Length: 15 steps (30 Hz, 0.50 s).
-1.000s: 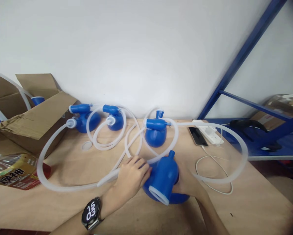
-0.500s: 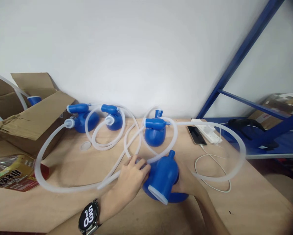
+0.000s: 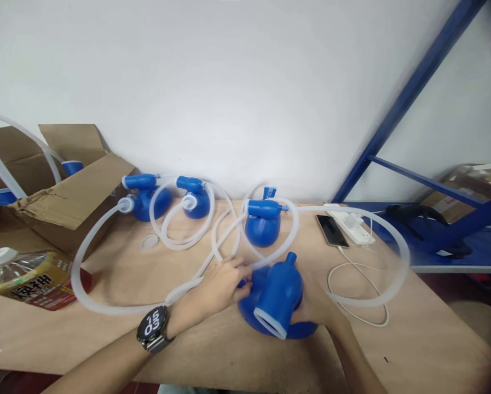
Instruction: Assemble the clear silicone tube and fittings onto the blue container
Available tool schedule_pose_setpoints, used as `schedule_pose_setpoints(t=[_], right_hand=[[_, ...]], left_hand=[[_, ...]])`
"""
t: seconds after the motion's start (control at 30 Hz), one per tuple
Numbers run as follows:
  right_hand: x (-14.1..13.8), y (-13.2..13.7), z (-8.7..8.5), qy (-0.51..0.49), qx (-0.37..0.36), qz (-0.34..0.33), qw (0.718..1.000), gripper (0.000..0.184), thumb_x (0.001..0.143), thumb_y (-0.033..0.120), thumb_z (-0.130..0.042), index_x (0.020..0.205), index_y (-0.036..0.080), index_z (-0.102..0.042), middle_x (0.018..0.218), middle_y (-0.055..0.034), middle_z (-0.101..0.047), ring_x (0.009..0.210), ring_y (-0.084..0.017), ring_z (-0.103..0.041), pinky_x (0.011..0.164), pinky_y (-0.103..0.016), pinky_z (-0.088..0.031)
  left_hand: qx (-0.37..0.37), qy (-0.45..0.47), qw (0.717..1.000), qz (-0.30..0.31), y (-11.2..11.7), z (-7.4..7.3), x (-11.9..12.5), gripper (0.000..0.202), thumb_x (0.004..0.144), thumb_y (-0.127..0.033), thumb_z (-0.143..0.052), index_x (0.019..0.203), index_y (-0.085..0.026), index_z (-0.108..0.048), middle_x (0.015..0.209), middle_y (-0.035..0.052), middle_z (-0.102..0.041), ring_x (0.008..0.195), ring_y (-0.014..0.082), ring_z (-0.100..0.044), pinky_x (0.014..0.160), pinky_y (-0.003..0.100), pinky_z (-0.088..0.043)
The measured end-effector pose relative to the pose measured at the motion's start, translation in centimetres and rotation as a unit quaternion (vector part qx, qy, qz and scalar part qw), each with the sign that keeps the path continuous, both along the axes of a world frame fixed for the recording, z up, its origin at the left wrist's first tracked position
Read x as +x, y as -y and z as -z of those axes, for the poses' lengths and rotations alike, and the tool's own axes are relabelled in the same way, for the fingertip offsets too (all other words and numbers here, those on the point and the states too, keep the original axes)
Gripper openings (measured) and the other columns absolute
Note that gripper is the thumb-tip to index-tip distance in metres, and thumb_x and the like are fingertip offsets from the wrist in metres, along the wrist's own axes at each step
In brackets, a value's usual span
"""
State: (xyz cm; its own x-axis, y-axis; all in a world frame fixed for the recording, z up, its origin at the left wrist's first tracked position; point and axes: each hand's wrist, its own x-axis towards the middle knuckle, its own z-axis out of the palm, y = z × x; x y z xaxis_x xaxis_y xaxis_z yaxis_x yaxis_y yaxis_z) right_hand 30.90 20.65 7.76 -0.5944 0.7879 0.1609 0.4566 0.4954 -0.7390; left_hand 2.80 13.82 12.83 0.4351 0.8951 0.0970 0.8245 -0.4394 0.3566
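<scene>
A round blue urinal bottle [image 3: 254,312] stands near the table's front edge, with a blue funnel piece [image 3: 276,301] in front of it whose pale-rimmed opening faces me. My right hand [image 3: 313,298] grips the bottle and funnel from the right, its fingers partly hidden behind them. At the bottle's left side, my left hand [image 3: 226,282] has its fingers curled round the neck, where a bit of blue shows between them. A translucent hose [image 3: 117,309] runs beneath my left wrist. Behind stand three more blue bottles, the nearest one [image 3: 262,230] with a funnel lying across its top.
At the left are an open cardboard box [image 3: 76,191] with hoses and blue parts, and a drink bottle [image 3: 44,282] lying on its side. A clear disc [image 3: 150,242] lies on the table. Right of the bottles are a phone [image 3: 331,230], a power strip [image 3: 354,227] and a cable [image 3: 362,273].
The view has shifted slightly left. My left hand has turned a little at the bottle's neck, and blue now shows between its fingers. My right hand keeps its grip.
</scene>
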Motion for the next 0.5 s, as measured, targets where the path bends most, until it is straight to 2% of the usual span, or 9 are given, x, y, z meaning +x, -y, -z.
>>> schedule_pose_setpoints(t=[0.17,0.33,0.4,0.5], right_hand=[[0.3,-0.2,0.9,-0.004,-0.014,0.000,1.000,0.103,0.050,0.044,-0.096,0.143,0.022,-0.059,0.119,-0.0129,-0.073,0.112,-0.041,-0.069,0.099,-0.055,-0.057],[0.3,0.1,1.4,-0.027,-0.031,0.030,0.999,0.112,0.052,0.049,-0.097,0.151,0.021,-0.052,0.123,-0.0147,-0.072,0.116,-0.041,-0.068,0.100,-0.056,-0.056],[0.0,0.2,1.2,-0.045,-0.036,0.034,0.998,0.108,0.056,0.050,-0.095,0.150,0.021,-0.052,0.125,-0.0146,-0.072,0.117,-0.040,-0.069,0.100,-0.055,-0.057],[-0.5,0.2,0.8,-0.051,-0.041,0.052,0.997,0.101,0.056,0.051,-0.095,0.144,0.021,-0.056,0.123,-0.0153,-0.074,0.113,-0.040,-0.071,0.098,-0.054,-0.058]], left_hand=[[0.034,0.008,0.999,0.003,0.2,0.3,-0.2,0.005,0.098,-0.025,-0.068,0.098,-0.019,-0.069,0.108,0.0048,-0.065,0.105,0.0240,-0.063,0.089,0.036,-0.053],[0.111,0.022,0.993,-0.022,0.6,1.8,0.2,0.005,0.098,-0.024,-0.065,0.101,-0.020,-0.067,0.112,0.0052,-0.067,0.104,0.0272,-0.064,0.077,0.038,-0.052],[0.147,0.032,0.988,-0.034,1.0,2.3,0.7,0.008,0.102,-0.025,-0.060,0.104,-0.020,-0.066,0.115,0.0055,-0.069,0.107,0.0291,-0.064,0.080,0.042,-0.052],[0.247,0.088,0.965,-0.030,2.4,2.5,1.8,0.014,0.107,-0.024,-0.054,0.115,-0.019,-0.064,0.123,0.0082,-0.068,0.114,0.0287,-0.062,0.098,0.048,-0.049]])
